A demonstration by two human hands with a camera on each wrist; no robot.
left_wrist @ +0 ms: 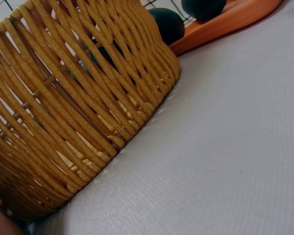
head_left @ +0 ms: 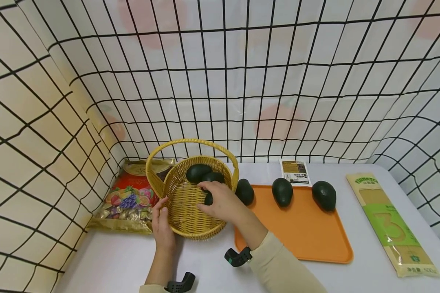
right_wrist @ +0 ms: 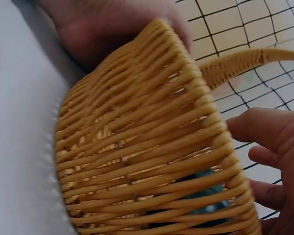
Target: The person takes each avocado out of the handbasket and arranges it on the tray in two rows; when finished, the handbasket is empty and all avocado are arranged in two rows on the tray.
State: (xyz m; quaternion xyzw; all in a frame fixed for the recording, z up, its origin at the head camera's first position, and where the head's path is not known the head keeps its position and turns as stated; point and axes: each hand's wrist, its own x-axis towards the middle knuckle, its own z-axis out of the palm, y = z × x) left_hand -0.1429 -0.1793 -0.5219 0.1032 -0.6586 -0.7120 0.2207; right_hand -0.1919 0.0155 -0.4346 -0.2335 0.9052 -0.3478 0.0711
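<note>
A yellow wicker basket (head_left: 196, 234) with an arched handle holds dark green avocados, one avocado (head_left: 197, 173) at the back, another beside it and a third avocado (head_left: 208, 199) partly under my right hand. That right hand (head_left: 220, 202) reaches over the basket's right side, thumb and fingers apart. In the right wrist view its fingers (right_wrist: 267, 128) stand by the rim, with an avocado (right_wrist: 206, 198) lower down behind the weave. My left hand (head_left: 163, 228) rests against the basket's left side, fingers extended at the rim. The left wrist view shows mostly the basket wall (left_wrist: 83, 93).
An orange tray (head_left: 297, 240) lies right of the basket, bearing avocados (head_left: 282, 192). Behind it lies a small printed packet (head_left: 295, 173). A noodle pack (head_left: 392, 228) is at far right, a candy bag (head_left: 126, 203) at left. Black netting (head_left: 242, 97) surrounds the table.
</note>
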